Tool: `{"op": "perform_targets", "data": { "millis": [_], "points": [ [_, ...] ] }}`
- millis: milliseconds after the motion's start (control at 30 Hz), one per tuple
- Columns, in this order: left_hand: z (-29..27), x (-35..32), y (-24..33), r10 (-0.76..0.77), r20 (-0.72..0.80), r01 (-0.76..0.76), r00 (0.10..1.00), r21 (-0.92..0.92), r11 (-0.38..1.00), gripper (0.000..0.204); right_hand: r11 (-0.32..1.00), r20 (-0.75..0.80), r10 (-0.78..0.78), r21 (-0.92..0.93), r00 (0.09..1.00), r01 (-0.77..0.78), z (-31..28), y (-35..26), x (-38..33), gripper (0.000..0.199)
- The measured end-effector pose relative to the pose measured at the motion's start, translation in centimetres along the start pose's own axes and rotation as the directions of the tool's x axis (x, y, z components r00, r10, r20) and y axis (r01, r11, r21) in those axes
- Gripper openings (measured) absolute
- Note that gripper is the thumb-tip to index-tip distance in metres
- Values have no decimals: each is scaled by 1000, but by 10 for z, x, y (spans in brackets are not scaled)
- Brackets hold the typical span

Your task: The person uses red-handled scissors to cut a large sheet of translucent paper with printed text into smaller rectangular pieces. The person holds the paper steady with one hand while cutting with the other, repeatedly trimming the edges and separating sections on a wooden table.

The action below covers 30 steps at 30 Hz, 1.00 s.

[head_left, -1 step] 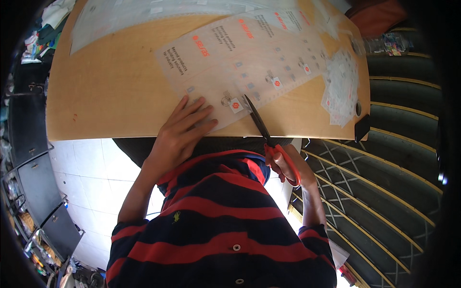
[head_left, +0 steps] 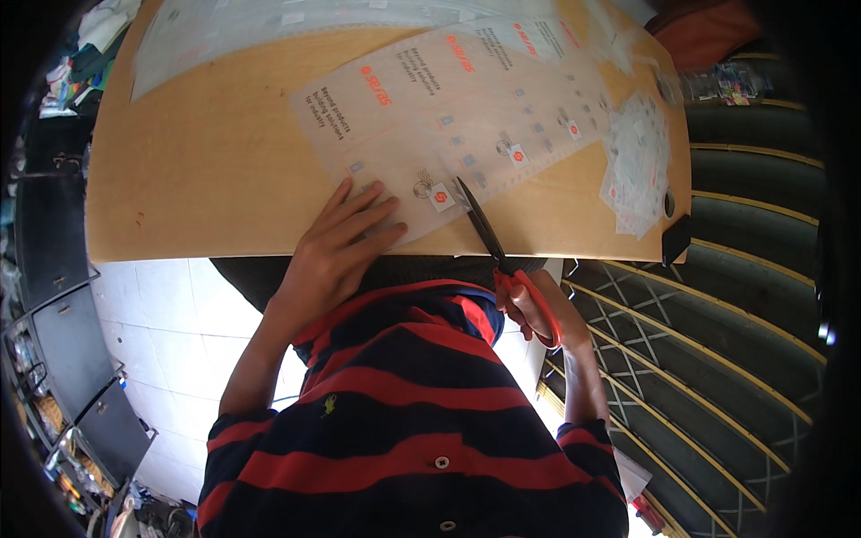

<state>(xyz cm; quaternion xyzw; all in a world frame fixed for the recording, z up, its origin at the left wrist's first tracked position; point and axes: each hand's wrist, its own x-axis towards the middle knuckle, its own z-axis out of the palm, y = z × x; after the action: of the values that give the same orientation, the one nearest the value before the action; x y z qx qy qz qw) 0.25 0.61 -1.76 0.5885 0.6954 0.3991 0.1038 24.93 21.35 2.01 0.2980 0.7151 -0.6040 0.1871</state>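
Right hand: right hand (head_left: pixel 543 309) is clenched round the red handles of the scissors (head_left: pixel 502 255), just off the near edge of the table, above the striped shirt.
Scissors: dark blades are nearly closed; long axis runs from the handles by the body up and to the left, the tip meeting the near edge of the plastic sheet (head_left: pixel 466 108) beside a small red-and-white label (head_left: pixel 440 196).
Left hand: left hand (head_left: pixel 341 247) lies flat, palm down, fingers spread, pressing the near left corner of the sheet onto the table; it grips nothing.
Key relation: blade tip sits just right of the left fingertips, close but apart from them; the label lies between the two. Both hands are at the sheet's near edge, the left on it, the right behind the blades.
Sheet: translucent, printed with red marks and dark lines of text, with rows of small square pockets and a couple of small rings inside; its long axis runs from near left to far right across the table.
Table: tan wooden table (head_left: pixel 197 161); a second translucent sheet (head_left: pixel 269 22) lies along the far edge.
Loose pieces: a heap of small cut plastic pieces (head_left: pixel 637 161) lies at the right end of the table, well apart from the hands.
Containers: none that I can make out on the table.
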Motion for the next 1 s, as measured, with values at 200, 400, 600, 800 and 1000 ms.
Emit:
{"op": "perform_targets", "data": {
  "millis": [200, 400, 600, 800, 1000],
  "points": [
    [0, 0, -1, 5, -7, -4, 1000, 14, 1000, 33, 995, -3, 81, -63, 997, -81, 1, -1, -1, 90],
    [1, -2, -3, 8, -1, -8, 1000, 20, 1000, 33, 994, -38, 14, -108, 999, -18, 5, -22, -2, 91],
    [0, -1, -3, 25, -8, -25, 1000, 20, 999, 35, 992, -36, 42, -115, 998, -46, 2, -30, 7, 92],
    [3, -2, -3, 32, -27, -32, 999, 19, 999, 34, 979, -135, 129, -138, 982, -148, 4, -25, 11, 91],
    [2, -3, -4, 27, -24, -27, 999, -1, 1000, 35, 986, -114, 100, -123, 988, -114, 8, -30, 10, 89]
  ]
}}
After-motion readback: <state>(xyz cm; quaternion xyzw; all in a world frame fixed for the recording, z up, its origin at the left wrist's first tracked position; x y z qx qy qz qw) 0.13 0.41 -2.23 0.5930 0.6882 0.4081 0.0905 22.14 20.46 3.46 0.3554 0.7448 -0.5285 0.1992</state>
